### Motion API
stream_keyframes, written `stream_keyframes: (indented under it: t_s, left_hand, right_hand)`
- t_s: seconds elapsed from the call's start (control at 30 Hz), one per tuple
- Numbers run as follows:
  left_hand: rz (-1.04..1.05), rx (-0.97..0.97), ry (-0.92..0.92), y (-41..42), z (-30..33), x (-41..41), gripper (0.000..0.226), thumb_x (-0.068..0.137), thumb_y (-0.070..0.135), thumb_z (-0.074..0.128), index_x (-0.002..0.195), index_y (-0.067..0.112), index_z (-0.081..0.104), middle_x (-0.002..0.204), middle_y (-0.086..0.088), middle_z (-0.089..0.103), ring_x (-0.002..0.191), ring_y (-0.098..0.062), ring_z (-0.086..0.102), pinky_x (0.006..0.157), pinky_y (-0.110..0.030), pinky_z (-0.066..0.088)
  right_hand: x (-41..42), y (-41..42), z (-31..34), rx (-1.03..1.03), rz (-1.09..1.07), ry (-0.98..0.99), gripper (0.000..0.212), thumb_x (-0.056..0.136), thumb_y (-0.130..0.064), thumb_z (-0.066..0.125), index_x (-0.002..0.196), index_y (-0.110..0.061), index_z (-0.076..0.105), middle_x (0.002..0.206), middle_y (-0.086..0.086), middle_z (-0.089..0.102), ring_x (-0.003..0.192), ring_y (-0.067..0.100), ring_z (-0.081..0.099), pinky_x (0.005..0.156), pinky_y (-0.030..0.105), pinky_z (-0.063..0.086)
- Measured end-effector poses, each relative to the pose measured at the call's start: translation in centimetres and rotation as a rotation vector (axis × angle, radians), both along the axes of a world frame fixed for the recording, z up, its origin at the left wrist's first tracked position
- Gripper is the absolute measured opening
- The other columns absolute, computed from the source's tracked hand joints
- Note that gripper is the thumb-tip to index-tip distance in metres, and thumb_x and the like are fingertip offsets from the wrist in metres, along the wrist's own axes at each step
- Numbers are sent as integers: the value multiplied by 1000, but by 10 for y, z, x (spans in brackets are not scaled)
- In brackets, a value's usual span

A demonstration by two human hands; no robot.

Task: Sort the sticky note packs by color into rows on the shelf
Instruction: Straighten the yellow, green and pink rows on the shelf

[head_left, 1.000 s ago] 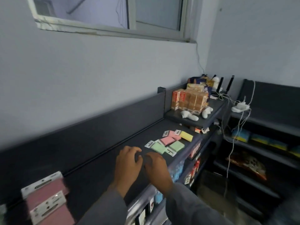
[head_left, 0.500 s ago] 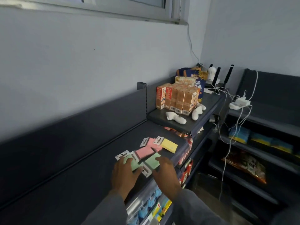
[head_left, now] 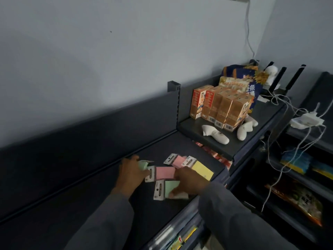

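Observation:
Several sticky note packs lie on the dark shelf [head_left: 75, 201]. My left hand [head_left: 130, 175] is closed around a green pack [head_left: 143, 164] at its far side. Right of it lies a pink pack [head_left: 163, 173] with a white header card. My right hand [head_left: 189, 183] grips a second green pack [head_left: 168, 188] at the shelf's front edge. Farther back rest another pink pack [head_left: 177, 161] and a yellow pack [head_left: 201, 169].
A raised shelf [head_left: 201, 139] to the right carries orange cartons [head_left: 219, 107], snack bags and white wrapped items [head_left: 216, 135]. White cables and a charger [head_left: 310, 120] hang over the dark rack on the right. Packaged goods fill the lower shelves.
Both hands moved forward onto the packs. The left one picked up a green pack; the right one closed on the other green pack. The camera shifted right and down.

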State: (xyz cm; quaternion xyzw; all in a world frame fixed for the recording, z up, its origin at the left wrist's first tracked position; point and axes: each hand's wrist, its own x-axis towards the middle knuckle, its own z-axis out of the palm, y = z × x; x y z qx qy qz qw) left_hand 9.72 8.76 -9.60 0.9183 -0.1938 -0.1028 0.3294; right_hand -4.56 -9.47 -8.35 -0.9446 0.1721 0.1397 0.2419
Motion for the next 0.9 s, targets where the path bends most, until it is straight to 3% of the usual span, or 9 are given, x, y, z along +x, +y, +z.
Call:
stream_keyframes:
  t_s: [0.13, 0.23, 0.3, 0.37, 0.47, 0.53, 0.6, 0.73, 0.9]
  left_hand:
    - [93, -108, 63, -2, 9, 4, 57, 81, 32, 78, 130, 14, 56, 108, -7, 69, 90, -19, 64, 65, -27, 48]
    - [154, -174, 27, -5, 11, 1, 55, 79, 32, 80, 126, 19, 55, 113, -8, 63, 95, -23, 62, 74, -29, 45]
    - [187, -239, 12, -9, 13, -4, 56, 77, 26, 82, 125, 22, 54, 118, -7, 54, 100, -23, 58, 81, -30, 43]
    - [191, -301, -13, -17, 15, -13, 56, 76, 22, 84, 123, 25, 55, 115, -3, 48, 98, -19, 57, 81, -27, 45]
    - [214, -480, 10, -25, 19, -27, 48, 76, 21, 87, 116, 25, 61, 108, 2, 60, 90, -8, 63, 72, -20, 53]
    - [220, -617, 97, -28, 25, -37, 42, 79, 19, 86, 116, 20, 64, 103, 4, 68, 85, -4, 66, 69, -18, 56]
    - [202, -702, 164, -27, 30, -48, 39, 83, 21, 83, 119, 20, 67, 109, 4, 71, 91, -6, 69, 75, -22, 59]
    - [199, -707, 102, -9, 29, -65, 28, 95, 19, 70, 123, 21, 69, 124, -1, 71, 106, -10, 69, 87, -23, 57]
    - [250, -623, -84, 50, 27, -87, 42, 97, 8, 65, 137, 19, 62, 144, 6, 57, 127, -7, 58, 105, -20, 46]
  right_hand:
    - [19, -21, 25, 102, 60, 84, 43, 75, -37, 83, 110, -19, 66, 108, 0, 66, 95, 18, 62, 82, 32, 51]
    - [27, -33, 34, 388, 55, 10, 37, 81, -37, 79, 102, -9, 68, 81, 8, 68, 57, 16, 58, 47, 26, 45]
    - [32, -32, 32, 552, -14, -114, 33, 85, -32, 76, 105, -7, 65, 76, 12, 68, 49, 18, 55, 38, 24, 38]
    - [37, -29, 26, 622, -89, -268, 32, 84, -24, 77, 110, -12, 63, 88, 10, 71, 60, 19, 64, 42, 26, 46]
    - [43, -24, 15, 649, -139, -417, 38, 83, -16, 77, 117, -14, 59, 106, 7, 70, 94, 23, 70, 76, 41, 59]
    - [44, -20, 12, 670, -137, -450, 32, 87, -17, 72, 116, -16, 58, 108, 5, 69, 99, 23, 68, 86, 47, 57]
    - [44, -11, 12, 774, -108, -456, 22, 94, -21, 62, 116, -18, 58, 109, 5, 69, 102, 24, 68, 88, 50, 57]
    - [42, 17, 19, 1075, -31, -383, 20, 103, -32, 51, 118, -20, 59, 105, 8, 70, 88, 22, 69, 63, 41, 57]
    - [43, 62, 9, 1183, 98, -380, 31, 100, -10, 57, 130, -17, 52, 117, 15, 70, 95, 27, 71, 72, 51, 58]
